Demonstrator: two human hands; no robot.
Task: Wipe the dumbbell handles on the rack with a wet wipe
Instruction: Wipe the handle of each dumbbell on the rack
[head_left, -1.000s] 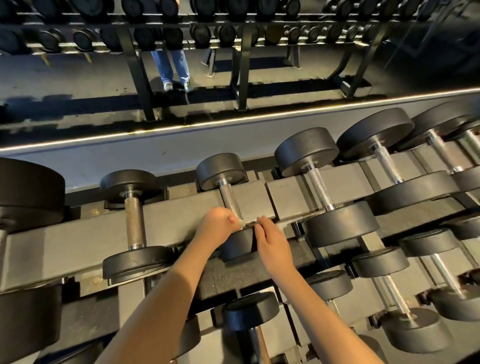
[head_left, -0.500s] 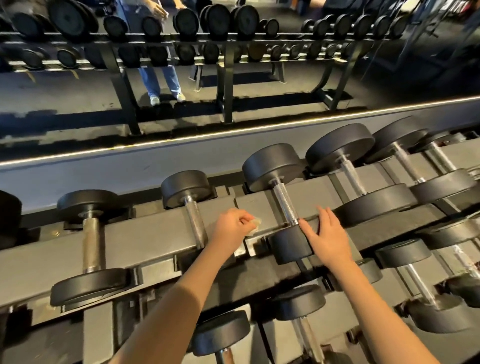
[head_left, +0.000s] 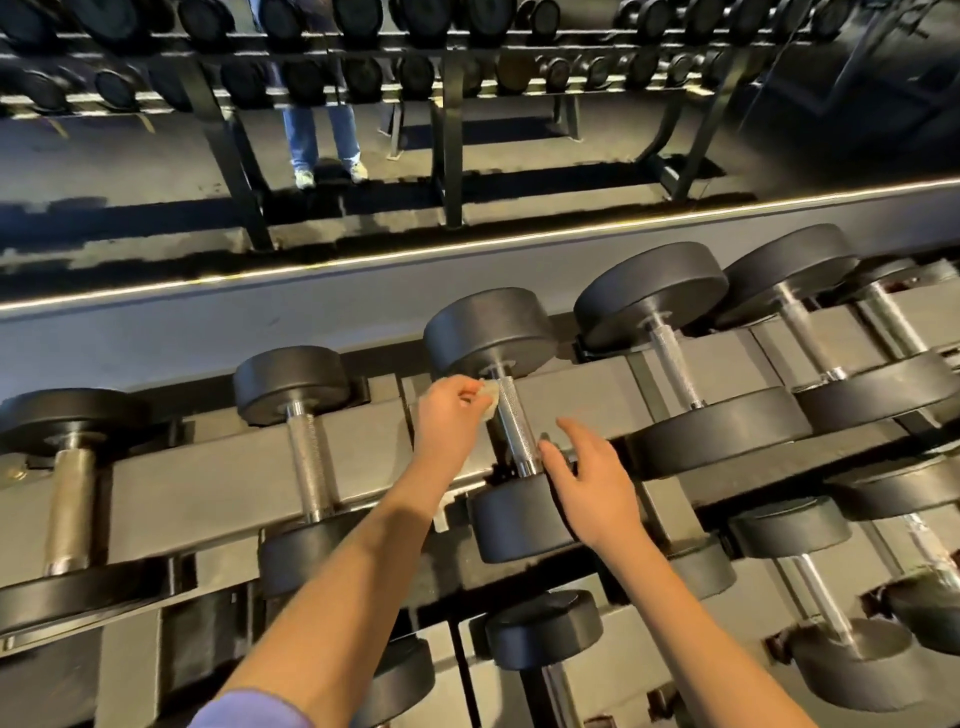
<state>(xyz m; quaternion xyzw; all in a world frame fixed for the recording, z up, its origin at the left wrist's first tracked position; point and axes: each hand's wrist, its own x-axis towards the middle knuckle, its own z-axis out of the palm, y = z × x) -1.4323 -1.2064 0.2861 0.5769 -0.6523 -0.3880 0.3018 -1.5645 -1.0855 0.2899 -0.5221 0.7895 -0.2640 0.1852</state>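
Note:
Black dumbbells lie side by side on the grey rack (head_left: 197, 483). My left hand (head_left: 447, 421) pinches a small pale wet wipe (head_left: 490, 397) against the upper end of the knurled chrome handle (head_left: 517, 436) of the middle dumbbell (head_left: 488, 332). My right hand (head_left: 592, 483) hovers with fingers spread over that handle's lower end and the near weight head (head_left: 519, 525); I cannot tell whether the fingertips touch the metal. Neighbouring handles show to the left (head_left: 306, 462) and to the right (head_left: 675, 366).
A lower tier holds smaller dumbbells (head_left: 540, 629). Behind the rack a mirror wall (head_left: 156, 332) reflects another rack and a person's jeans and shoes (head_left: 324, 135). A larger dumbbell (head_left: 67, 499) lies at far left.
My left hand carried the wipe from the previous dumbbell rightwards to the neighbouring handle's upper end. My right hand let go near the wipe and moved over the near weight head. The view shifted right.

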